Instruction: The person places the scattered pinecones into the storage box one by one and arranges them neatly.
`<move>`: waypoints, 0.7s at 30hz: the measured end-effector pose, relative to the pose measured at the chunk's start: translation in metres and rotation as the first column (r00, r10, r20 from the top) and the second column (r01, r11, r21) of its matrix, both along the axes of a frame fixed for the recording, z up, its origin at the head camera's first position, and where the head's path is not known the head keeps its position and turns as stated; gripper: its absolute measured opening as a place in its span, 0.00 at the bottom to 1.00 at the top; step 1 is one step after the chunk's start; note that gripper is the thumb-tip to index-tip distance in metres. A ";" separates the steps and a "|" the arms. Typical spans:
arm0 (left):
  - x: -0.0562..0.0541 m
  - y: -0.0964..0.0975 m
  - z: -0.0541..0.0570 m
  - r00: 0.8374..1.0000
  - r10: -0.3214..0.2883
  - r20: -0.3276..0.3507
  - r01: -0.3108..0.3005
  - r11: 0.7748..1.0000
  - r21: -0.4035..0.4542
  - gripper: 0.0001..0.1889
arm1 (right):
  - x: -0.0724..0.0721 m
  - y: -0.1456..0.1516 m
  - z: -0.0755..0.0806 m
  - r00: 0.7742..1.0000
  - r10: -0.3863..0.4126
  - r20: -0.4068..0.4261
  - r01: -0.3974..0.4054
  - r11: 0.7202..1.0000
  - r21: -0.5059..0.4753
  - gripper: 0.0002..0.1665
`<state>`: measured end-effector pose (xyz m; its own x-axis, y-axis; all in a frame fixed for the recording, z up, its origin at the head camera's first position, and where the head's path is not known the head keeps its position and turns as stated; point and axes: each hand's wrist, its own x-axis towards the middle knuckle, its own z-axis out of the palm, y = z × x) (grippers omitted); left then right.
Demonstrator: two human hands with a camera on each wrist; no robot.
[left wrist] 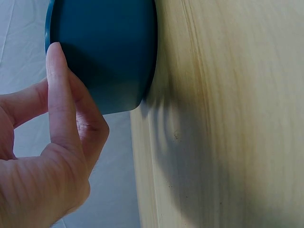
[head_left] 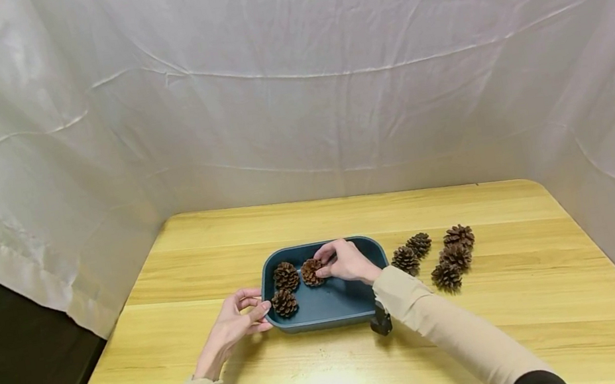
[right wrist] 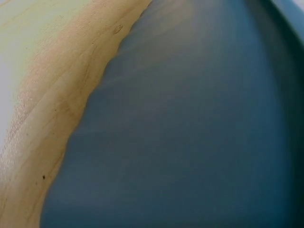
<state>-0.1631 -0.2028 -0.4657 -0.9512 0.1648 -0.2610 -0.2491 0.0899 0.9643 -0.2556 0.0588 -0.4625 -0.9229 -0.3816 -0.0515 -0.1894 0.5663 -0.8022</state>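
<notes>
Your right sleeve (head_left: 462,328) angles over the tray (head_left: 331,302) — right hand (head_left: 349,262) pinching a pinecone (head_left: 311,273) inside, left hand (head_left: 234,324) gripping the tray's end, likely to steady it.

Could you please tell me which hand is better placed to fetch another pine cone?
Probably the right hand: the loose pine cones lie nearer it, while the left hand, farther off, holds the tray.
</notes>
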 end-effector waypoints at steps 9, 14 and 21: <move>0.000 0.000 0.001 1.000 0.000 -0.003 0.000 1.000 0.002 0.25 | 0.000 -0.001 0.000 1.000 -0.011 0.006 0.011 1.000 0.002 0.14; 0.000 0.000 0.000 1.000 0.006 0.001 -0.006 1.000 0.005 0.24 | 0.000 -0.001 0.000 1.000 -0.015 0.001 0.015 1.000 0.009 0.14; 0.000 0.000 0.000 1.000 0.019 0.002 -0.019 1.000 0.004 0.23 | 0.001 0.002 0.001 0.999 -0.021 0.027 0.022 0.999 -0.035 0.15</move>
